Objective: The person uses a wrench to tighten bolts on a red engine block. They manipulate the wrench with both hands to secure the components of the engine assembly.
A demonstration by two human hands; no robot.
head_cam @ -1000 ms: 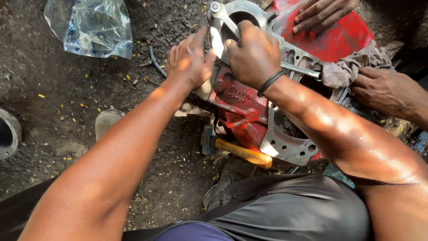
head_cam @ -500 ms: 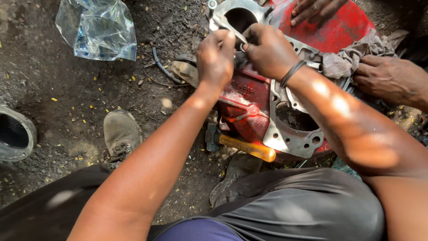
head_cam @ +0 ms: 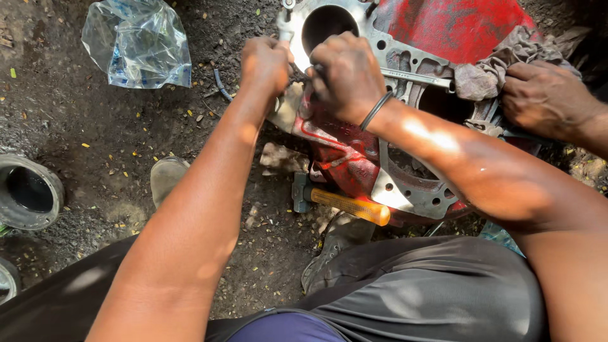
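Left hand (head_cam: 266, 63) clenched at the near-left corner of the red engine block (head_cam: 354, 152); what it grips is hidden. Right hand (head_cam: 347, 75) beside it, fist closed on a metal wrench (head_cam: 415, 77) lying across the block's grey face. Block sits on the dirt ground (head_cam: 95, 139). Another person's hand (head_cam: 544, 98) presses a rag (head_cam: 500, 63) on the block's far side. Orange-handled hammer (head_cam: 345, 204) lies against the block's near edge. Clear plastic bag (head_cam: 136, 44) well left of the block.
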